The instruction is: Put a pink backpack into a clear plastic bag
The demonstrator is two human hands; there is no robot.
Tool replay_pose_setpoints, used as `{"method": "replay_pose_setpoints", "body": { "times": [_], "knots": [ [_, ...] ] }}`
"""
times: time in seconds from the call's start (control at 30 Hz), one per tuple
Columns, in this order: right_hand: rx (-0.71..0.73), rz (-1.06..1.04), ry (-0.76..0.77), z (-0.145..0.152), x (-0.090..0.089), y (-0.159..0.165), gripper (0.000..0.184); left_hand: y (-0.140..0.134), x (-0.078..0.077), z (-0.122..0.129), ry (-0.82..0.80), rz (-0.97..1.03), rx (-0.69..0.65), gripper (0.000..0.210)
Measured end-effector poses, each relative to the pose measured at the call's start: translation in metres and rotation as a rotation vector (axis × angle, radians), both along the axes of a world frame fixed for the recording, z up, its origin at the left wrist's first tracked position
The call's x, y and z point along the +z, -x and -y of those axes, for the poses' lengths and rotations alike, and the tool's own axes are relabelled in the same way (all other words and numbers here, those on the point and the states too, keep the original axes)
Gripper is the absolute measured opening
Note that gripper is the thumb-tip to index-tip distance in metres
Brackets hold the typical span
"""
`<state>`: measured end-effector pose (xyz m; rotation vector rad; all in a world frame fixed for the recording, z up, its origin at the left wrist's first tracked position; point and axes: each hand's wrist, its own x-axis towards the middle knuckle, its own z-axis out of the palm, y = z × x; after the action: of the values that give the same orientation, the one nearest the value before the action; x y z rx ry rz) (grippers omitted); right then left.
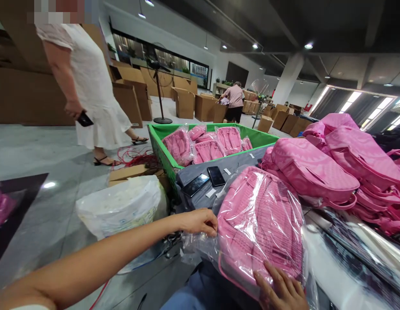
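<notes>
A pink backpack (258, 215) in a clear plastic bag (200, 247) lies in front of me at the near edge of a grey-covered table. My left hand (200, 221) pinches the loose plastic at the bag's left side, its fingers curled in. Spread over the lower right of the wrapped backpack, my right hand (280, 286) rests with fingers apart on the plastic. Two dark phones (216, 175) lie on the grey cover just beyond the backpack, beside small white paper slips (210, 193).
A green-rimmed bin (167, 155) with several bagged pink backpacks stands beyond the table. Unwrapped pink backpacks (312, 172) are piled at right, above clear plastic bags (342, 258). A white sack (122, 202) sits on the floor at left. One person (90, 86) holds a phone; another (235, 97) bends over cartons.
</notes>
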<state>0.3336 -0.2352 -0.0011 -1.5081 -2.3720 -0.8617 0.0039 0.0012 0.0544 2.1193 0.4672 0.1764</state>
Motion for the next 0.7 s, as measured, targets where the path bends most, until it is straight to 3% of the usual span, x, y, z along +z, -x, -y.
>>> {"method": "replay_pose_setpoints", "body": {
  "times": [0.13, 0.27, 0.4, 0.53, 0.6, 0.7],
  "knots": [
    [0.1, 0.049, 0.012, -0.002, 0.01, -0.005, 0.064, -0.003, 0.001, -0.001, -0.104, -0.003, 0.027, 0.034],
    [0.104, 0.053, 0.042, 0.0, 0.015, -0.007, 0.063, -0.006, -0.003, 0.005, -0.273, 0.012, 0.067, 0.029],
    [0.081, -0.075, 0.203, 0.001, 0.026, 0.0, 0.063, -0.008, -0.004, 0.009, -0.37, 0.006, 0.092, 0.021],
    [-0.003, -0.34, 0.393, -0.002, 0.056, 0.001, 0.062, -0.012, -0.007, 0.005, -0.365, -0.012, 0.064, 0.019],
    [-0.086, -0.524, 0.368, 0.007, 0.075, -0.003, 0.056, -0.013, -0.015, 0.003, -0.382, 0.027, 0.036, 0.021],
    [-0.3, -0.805, 0.117, 0.051, 0.092, -0.013, 0.038, -0.011, -0.039, -0.004, -0.481, 0.208, 0.011, 0.019]
  ]
}}
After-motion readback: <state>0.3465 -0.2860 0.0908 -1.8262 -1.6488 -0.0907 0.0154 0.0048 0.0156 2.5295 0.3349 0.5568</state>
